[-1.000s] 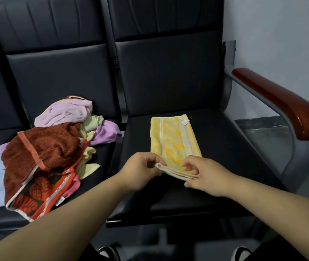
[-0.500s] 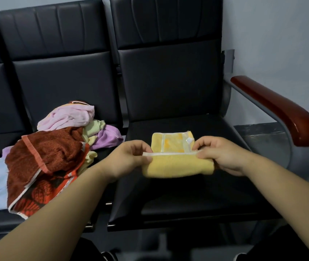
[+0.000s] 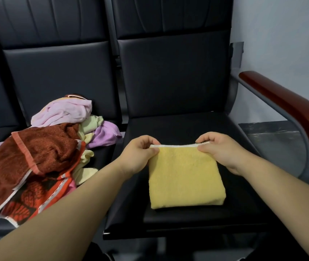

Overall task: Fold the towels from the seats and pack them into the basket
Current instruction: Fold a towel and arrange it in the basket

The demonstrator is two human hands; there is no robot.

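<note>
No basket shows, and the heap of crumpled mixed-colour towels at 9 o'clock runs off the frame's left edge. The folded yellow terry towel lies flat on the black padded right-hand seat, folded edge nearest. The left hand and right hand each pinch a far white-trimmed corner. Half a second ago the towel's patterned side still showed; now it is folded under.

Both bare forearms reach forward from the lower corners and converge toward the middle. The left hand and right hand sit level, a little apart — each pinched closed, thumb nearest and fingers curled over the far side, knuckles up — on a towel's far edge.
</note>
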